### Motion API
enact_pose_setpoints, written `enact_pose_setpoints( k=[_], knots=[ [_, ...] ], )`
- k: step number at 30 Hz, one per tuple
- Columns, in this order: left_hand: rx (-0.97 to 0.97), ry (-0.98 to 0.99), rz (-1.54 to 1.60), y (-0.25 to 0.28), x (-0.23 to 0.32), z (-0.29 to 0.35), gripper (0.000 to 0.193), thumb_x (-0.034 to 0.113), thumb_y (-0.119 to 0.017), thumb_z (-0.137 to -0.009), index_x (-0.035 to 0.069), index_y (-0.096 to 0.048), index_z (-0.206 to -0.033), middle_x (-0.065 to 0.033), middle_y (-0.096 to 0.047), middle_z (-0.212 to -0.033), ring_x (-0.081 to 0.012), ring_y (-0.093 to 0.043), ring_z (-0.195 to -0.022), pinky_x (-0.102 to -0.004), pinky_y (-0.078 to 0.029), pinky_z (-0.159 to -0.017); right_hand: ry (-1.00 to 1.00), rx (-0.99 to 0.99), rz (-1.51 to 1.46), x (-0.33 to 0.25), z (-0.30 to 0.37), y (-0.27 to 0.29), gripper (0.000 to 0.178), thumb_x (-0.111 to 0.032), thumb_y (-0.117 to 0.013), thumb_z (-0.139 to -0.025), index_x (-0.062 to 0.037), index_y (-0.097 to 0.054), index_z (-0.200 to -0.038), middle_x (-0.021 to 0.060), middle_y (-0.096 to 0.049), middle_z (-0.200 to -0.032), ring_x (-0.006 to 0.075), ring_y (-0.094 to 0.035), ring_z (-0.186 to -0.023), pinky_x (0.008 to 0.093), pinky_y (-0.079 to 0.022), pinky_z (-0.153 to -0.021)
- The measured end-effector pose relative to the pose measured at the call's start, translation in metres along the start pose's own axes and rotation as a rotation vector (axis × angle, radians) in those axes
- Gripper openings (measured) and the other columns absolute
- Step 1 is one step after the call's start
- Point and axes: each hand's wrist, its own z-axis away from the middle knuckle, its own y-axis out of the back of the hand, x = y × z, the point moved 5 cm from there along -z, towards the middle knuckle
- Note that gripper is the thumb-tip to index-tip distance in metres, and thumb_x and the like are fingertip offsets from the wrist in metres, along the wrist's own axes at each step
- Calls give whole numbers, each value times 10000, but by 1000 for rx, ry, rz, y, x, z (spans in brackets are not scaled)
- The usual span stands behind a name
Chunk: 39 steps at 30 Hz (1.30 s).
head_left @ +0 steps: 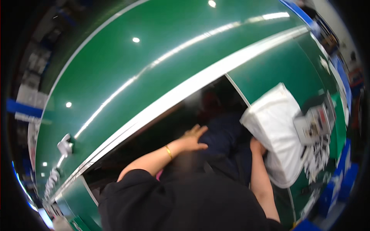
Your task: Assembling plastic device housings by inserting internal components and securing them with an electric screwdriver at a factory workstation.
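Observation:
My left hand (194, 140) is spread open, with a yellow band (169, 152) round its wrist. It is over or against the dark blue cloth (225, 134) at my lap and holds nothing. On the right, my right hand (257, 147) is closed at the near left side of a large white bag (275, 127), and its fingertips are hidden there. The bag looks soft and creased and leans at a slant over the right part of the green table.
A long green tabletop (127, 61) with a pale rail (185, 92) stretches ahead. Right of the bag are a grey box-like thing (314, 123), a pile of small pale and dark pieces (317, 158) and blue bins (333, 192). A white object with a coiled cord (65, 146) is at left.

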Motion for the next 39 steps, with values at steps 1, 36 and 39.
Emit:
enact_pose_setpoints(
  k=[1, 36, 39],
  knots=[
    [-30, -35, 80, -6, -11, -5, 937, 517, -696, -808, 174, -214, -1535, -294, -198, -1542, -453, -221, -1427, -508, -238, -1148, -107, -176, -45, 1, 0, 0, 577, -388, -541, -892, -91, -505, -1384, 160, -485, -1432, 372, -464, -1304, 482, -412, -1040],
    [732, 107, 35, 278, 37, 183, 424, 330, -703, -837, 69, -657, -1169, -116, -695, -1103, -251, -659, -1017, -360, -514, -898, 1214, -518, 14, -334, -22, -9, 401, -344, -599, -844, -46, -698, -1094, 185, -662, -1160, 361, -630, -1085, 476, -496, -916],
    [1359, 425, -410, 343, -62, 281, 509, 274, -776, -743, 59, -639, -1183, -157, -641, -1196, -337, -593, -1115, -414, -472, -979, 1287, -549, 18, -355, -3, 11, 400, -342, -602, -842, -46, -698, -1093, 184, -664, -1153, 359, -632, -1079, 475, -498, -913]
  ],
)
